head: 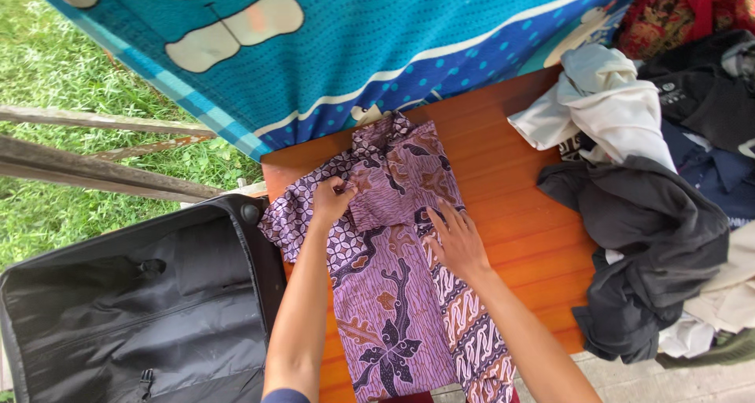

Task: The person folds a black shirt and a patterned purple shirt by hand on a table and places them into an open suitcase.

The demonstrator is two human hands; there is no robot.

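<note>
Looking down from head height onto an orange wooden table point(511, 175) set outdoors. Lying lengthwise along the table's left part, collar end farthest from the viewer: a purple patterned shirt point(393, 293), partly folded, its lower end running out of the bottom edge. Pinching a fold of the sleeve fabric near the shirt's upper left: left hand point(333, 198), fingers curled tight on the cloth, fingertips mostly tucked under and hard to see. Pressing flat on the shirt's right side, near its edge: right hand point(456, 242), fingers stretched out and spread, gripping nothing. Both forearms entering from the bottom, elbows cut off.

Sitting just beside the table on the left, touching or nearly touching its edge: an open black suitcase point(134, 309), dark lining showing, its far side cut off by the frame. Heaped on the right part of the table, well apart from the hands: a dark grey garment point(645, 246), and above it a white garment point(605, 96); more dark and cream clothing spilling off the right edge, individual pieces hard to separate. Hanging behind the table and hiding its far edge: a blue printed cloth point(377, 41). Showing at the upper left: grass point(47, 65) and weathered wooden rails point(94, 171).
</note>
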